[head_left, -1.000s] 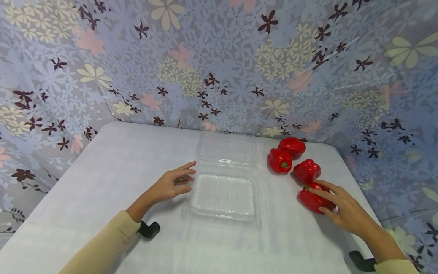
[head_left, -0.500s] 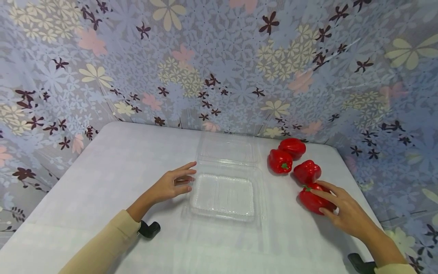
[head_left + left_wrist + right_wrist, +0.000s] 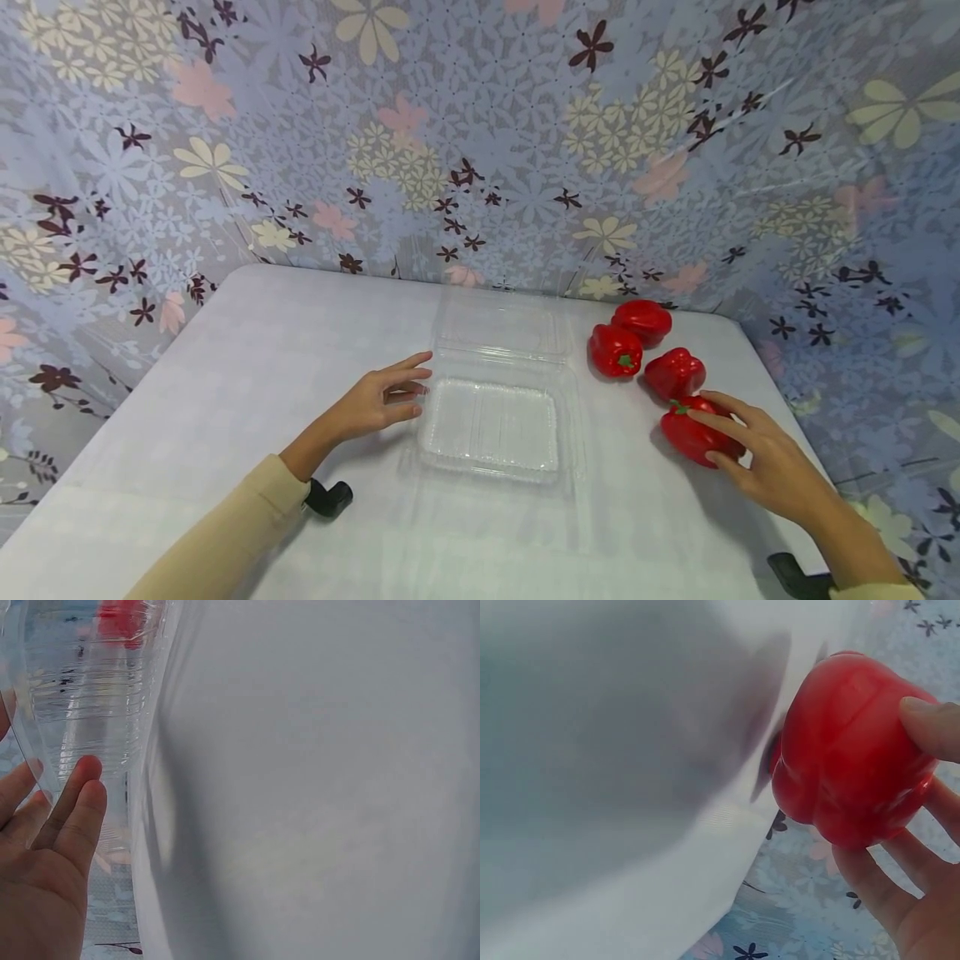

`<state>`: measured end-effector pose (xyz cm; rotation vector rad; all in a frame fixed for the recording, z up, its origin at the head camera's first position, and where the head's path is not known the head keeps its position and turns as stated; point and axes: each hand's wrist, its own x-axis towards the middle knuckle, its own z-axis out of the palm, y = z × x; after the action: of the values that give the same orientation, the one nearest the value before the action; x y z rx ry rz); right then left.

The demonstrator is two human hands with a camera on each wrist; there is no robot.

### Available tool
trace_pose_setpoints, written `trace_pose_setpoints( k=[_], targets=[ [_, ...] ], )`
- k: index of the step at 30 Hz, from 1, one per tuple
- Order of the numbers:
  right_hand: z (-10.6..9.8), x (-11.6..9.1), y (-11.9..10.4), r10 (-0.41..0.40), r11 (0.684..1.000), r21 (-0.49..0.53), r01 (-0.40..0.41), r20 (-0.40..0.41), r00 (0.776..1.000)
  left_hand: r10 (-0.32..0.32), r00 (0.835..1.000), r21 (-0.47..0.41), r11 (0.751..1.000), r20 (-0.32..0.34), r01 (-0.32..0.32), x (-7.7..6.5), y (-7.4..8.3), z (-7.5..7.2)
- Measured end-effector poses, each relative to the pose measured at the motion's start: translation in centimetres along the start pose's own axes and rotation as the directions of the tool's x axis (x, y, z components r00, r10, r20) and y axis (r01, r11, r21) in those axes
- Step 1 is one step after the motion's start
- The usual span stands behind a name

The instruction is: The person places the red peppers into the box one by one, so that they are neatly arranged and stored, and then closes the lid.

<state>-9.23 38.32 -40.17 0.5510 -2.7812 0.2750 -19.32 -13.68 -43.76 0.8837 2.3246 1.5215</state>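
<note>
My right hand (image 3: 776, 462) grips a red bell pepper (image 3: 693, 433) with a green stem, at the table's right side. In the right wrist view the thumb lies on one side of this bell pepper (image 3: 855, 750) and the fingers on the other. Beside the left edge of a clear plastic clamshell container (image 3: 491, 471) is my left hand (image 3: 367, 407), its fingers spread and relaxed. In the left wrist view its fingertips (image 3: 91, 791) overlap the container's transparent wall (image 3: 135, 712). The container's lid (image 3: 498, 329) lies folded back toward the wall, and its base holds nothing.
Three more red bell peppers, one at the back (image 3: 642, 322), one with its stem facing forward (image 3: 615, 352) and one nearer the right hand (image 3: 675, 373), lie right of the container. A flowered cloth (image 3: 480, 125) hangs behind the white-covered table (image 3: 315, 317).
The right hand and the bell pepper in it have shifted slightly to the right, and the pepper stands a little more apart from its neighbour. The left hand has stayed in place.
</note>
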Motion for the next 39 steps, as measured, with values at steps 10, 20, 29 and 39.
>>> trace_pose_setpoints(
  k=[10, 20, 29, 39],
  targets=[
    [-0.9, -0.3, -0.8, -0.054, 0.999, -0.01, 0.053, -0.033, 0.998, -0.011, 1.0, -0.003, 1.0, 0.001, 0.011, -0.1, 0.0, 0.0],
    [-1.7, 0.2, -2.2, -0.118, 0.993, -0.023, 0.117, -0.075, 0.99, -0.003, 1.0, 0.002, 1.0, 0.003, 0.003, -0.1, -0.1, -0.2],
    [-3.3, 1.1, -3.5, -0.186, 0.982, -0.024, 0.185, -0.069, 0.98, -0.024, 1.0, 0.013, 1.0, -0.001, 0.024, -0.5, 0.1, -0.1],
    [-3.7, 2.9, -4.2, -0.249, 0.967, -0.071, 0.245, -0.05, 0.967, -0.02, 1.0, 0.029, 0.999, 0.006, 0.02, 0.0, -0.1, -0.3]
  ],
)
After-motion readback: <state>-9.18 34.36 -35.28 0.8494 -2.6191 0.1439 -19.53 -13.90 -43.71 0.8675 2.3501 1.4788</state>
